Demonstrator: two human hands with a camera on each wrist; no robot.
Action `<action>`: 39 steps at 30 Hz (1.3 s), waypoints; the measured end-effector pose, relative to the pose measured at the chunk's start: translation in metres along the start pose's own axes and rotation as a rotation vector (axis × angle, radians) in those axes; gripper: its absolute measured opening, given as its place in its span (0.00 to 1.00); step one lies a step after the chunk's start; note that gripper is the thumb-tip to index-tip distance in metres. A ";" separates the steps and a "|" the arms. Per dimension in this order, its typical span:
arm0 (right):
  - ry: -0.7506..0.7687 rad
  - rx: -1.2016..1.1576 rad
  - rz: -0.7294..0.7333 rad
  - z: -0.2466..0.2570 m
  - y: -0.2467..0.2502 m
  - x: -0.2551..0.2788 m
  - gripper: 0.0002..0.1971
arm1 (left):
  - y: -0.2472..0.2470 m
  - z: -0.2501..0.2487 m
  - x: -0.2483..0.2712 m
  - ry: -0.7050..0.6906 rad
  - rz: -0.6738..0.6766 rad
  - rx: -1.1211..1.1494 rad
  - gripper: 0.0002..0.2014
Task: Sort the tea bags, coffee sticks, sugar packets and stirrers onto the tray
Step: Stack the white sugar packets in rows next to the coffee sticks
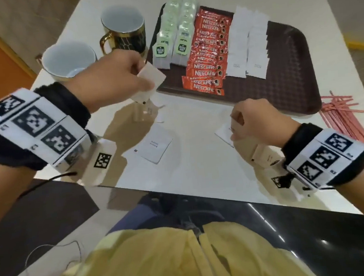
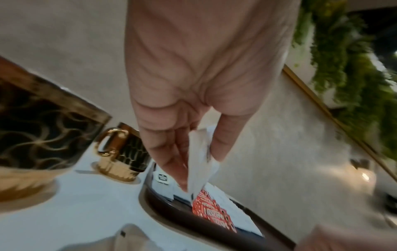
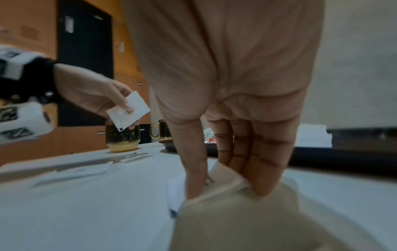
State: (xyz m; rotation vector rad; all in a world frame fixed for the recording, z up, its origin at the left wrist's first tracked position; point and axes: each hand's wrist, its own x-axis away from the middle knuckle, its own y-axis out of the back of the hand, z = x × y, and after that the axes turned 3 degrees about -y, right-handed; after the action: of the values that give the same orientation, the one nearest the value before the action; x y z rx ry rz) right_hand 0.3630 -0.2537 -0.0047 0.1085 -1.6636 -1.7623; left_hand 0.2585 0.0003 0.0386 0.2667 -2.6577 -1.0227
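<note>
I count one tray (image 1: 281,82) and two mugs (image 1: 68,59), both beyond my left hand (image 1: 115,77). That hand pinches one held sugar packet (image 1: 152,77). My right hand (image 1: 256,121) pinches at a second sugar packet (image 1: 224,132) on the table. Between the two grips lies at least one loose packet (image 1: 155,146), with perhaps another tucked under it. On the tray beyond both grips there are two rows of tea bags (image 1: 169,40), one row of about ten coffee sticks (image 1: 207,55), and two rows of sorted sugar packets (image 1: 248,45), all too overlapped to count exactly. Outward of my right grip is one heap of stirrers (image 1: 345,116), more than a dozen.
</note>
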 end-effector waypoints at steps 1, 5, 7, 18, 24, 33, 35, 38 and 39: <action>-0.022 0.001 0.026 0.001 0.000 -0.003 0.11 | 0.002 0.003 0.002 0.041 -0.019 0.092 0.05; -0.036 -0.105 0.032 0.005 0.008 -0.012 0.12 | 0.008 0.017 0.015 0.184 -0.009 0.535 0.18; 0.010 -0.317 -0.008 0.019 0.021 -0.012 0.11 | 0.008 0.021 0.020 0.223 -0.006 0.653 0.19; 0.347 -0.678 -0.048 0.128 0.034 -0.023 0.16 | -0.001 0.024 0.024 0.093 0.287 0.754 0.19; 0.274 -0.778 0.112 0.115 0.019 -0.044 0.17 | 0.005 0.049 0.026 0.131 0.224 0.691 0.13; 0.279 -0.087 -0.035 0.131 -0.013 -0.053 0.21 | 0.011 0.073 0.042 0.275 0.027 0.915 0.11; 0.227 -0.118 -0.010 0.137 -0.017 -0.056 0.20 | 0.009 0.071 0.042 0.263 -0.002 0.947 0.13; 0.175 -0.165 0.057 0.138 -0.015 -0.060 0.16 | 0.006 0.068 0.040 0.228 -0.042 0.966 0.16; 0.176 -0.187 0.058 0.137 -0.014 -0.061 0.14 | 0.005 0.067 0.039 0.221 -0.054 0.959 0.16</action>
State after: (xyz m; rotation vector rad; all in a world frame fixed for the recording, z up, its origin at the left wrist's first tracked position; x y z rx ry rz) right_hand 0.3334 -0.1061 -0.0178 0.1256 -1.3585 -1.8001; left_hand 0.1998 0.0355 0.0024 0.5897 -2.7180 0.3350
